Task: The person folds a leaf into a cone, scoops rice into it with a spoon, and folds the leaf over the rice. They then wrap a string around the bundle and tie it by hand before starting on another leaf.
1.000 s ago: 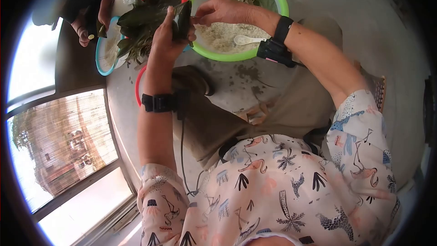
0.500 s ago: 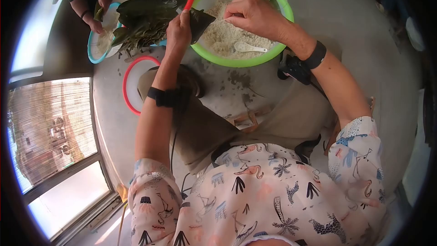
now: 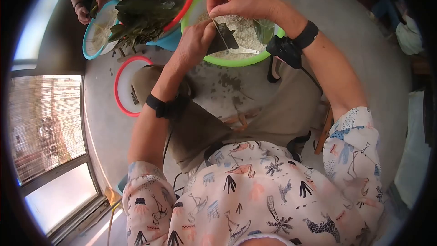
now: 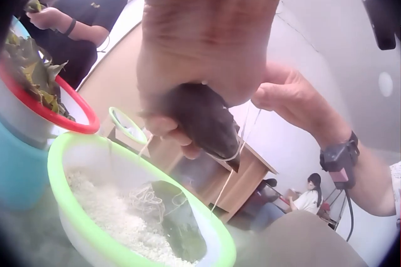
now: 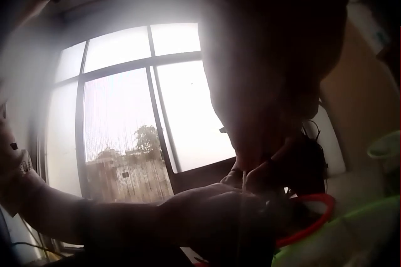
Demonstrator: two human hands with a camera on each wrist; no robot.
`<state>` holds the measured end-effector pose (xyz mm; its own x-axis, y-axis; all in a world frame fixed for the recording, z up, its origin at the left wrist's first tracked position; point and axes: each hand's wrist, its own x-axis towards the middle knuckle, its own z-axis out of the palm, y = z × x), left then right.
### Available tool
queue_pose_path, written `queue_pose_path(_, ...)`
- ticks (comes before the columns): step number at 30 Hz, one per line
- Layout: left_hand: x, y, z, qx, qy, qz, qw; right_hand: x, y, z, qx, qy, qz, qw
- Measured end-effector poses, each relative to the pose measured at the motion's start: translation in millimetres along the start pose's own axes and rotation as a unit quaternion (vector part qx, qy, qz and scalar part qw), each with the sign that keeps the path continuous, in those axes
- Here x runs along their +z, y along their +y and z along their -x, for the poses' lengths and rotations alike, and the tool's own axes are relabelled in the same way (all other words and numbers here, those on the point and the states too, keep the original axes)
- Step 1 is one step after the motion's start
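Green basin (image 3: 193,7), red-rimmed bowl (image 3: 119,70), dark-green leaves (image 3: 145,9)

Grey concrete floor (image 3: 364,32), large framed window (image 3: 59,187) on the left with bright daylight, trees (image 5: 145,137) and a building (image 5: 119,173) outside, pale wall (image 4: 313,29), wooden desk (image 4: 250,176) beyond.

Pink animal-print sleeves (image 3: 350,155), black wristbands (image 3: 305,34)

the head view looked steeply down from above, at arm's length, on the left hand (image 3: 191,48), the right hand (image 3: 236,1) and the bowl (image 3: 241,62). the left wrist view sat close under its hand, facing up and outward. the right wrist view, closer still, faced the window (image 5: 150,104). all three shared the bowl's rim.
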<state>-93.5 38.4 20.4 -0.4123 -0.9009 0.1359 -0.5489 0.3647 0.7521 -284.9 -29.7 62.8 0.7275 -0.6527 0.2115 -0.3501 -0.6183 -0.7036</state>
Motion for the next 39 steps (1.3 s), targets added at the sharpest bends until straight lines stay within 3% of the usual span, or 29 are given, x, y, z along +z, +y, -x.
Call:
queue_pose_path(1, -1.1, 1.3, 0.6, 0.012, 0.016, 0.013, 1.0, 3.2, 6.4, 2.0, 0.04, -0.013, -0.096, 0.995)
queue_pose_path(2, -3.3, 3.1, 0.5, 0.024, 0.033, 0.025, 0.999, 10.2, 14.2, 5.7, 0.038, -0.016, -0.095, 0.995)
queue_pose_path(4, -6.1, -1.5, -3.2, 0.026, 0.056, 0.035, 0.997, 22.8, 32.2, 9.6, 0.153, -0.013, -0.332, 0.931)
queue_pose_path(6, -2.2, -12.5, -6.0, 0.028, 0.075, 0.045, 0.996, 40.7, 33.5, 18.0, 0.147, -0.007, -0.347, 0.926)
queue_pose_path(8, 9.3, -23.8, -10.8, 0.022, 0.187, 0.155, 0.97, 62.4, 25.6, 25.0, 0.152, 0.118, -0.407, 0.893)
queue_pose_path(9, 12.9, -30.3, -12.1, 0.006, 0.205, 0.21, 0.956, 77.3, 17.0, 23.5, 0.189, 0.177, -0.46, 0.85)
queue_pose_path(13, 27.5, -52.1, -20.9, -0.067, 0.248, 0.354, 0.899, 103.6, 26.9, 26.1, 0.143, 0.258, -0.396, 0.87)
queue_pose_path(16, 36.7, -64.0, -26.2, -0.128, 0.252, 0.435, 0.855, 106.6, 21.9, 25.6, 0.159, 0.281, -0.367, 0.872)
queue_pose_path(18, 40.3, -61.1, -21.4, -0.12, 0.259, 0.45, 0.846, 107.7, 17.5, 32.7, 0.166, 0.258, -0.383, 0.871)
queue_pose_path(22, 39.9, -61.8, -25.4, -0.099, 0.32, 0.203, 0.92, 102.4, 10.5, 26.6, 0.215, 0.212, -0.439, 0.846)
queue_pose_path(28, 44.3, -66.0, -38.2, -0.087, 0.356, 0.195, 0.91, 104.3, 20.3, 10.5, 0.238, 0.262, -0.419, 0.836)
queue_pose_path(39, 14.9, -42.3, -42.9, -0.113, 0.268, 0.23, 0.929, 83.1, -0.7, -1.4, 0.209, 0.277, -0.412, 0.842)
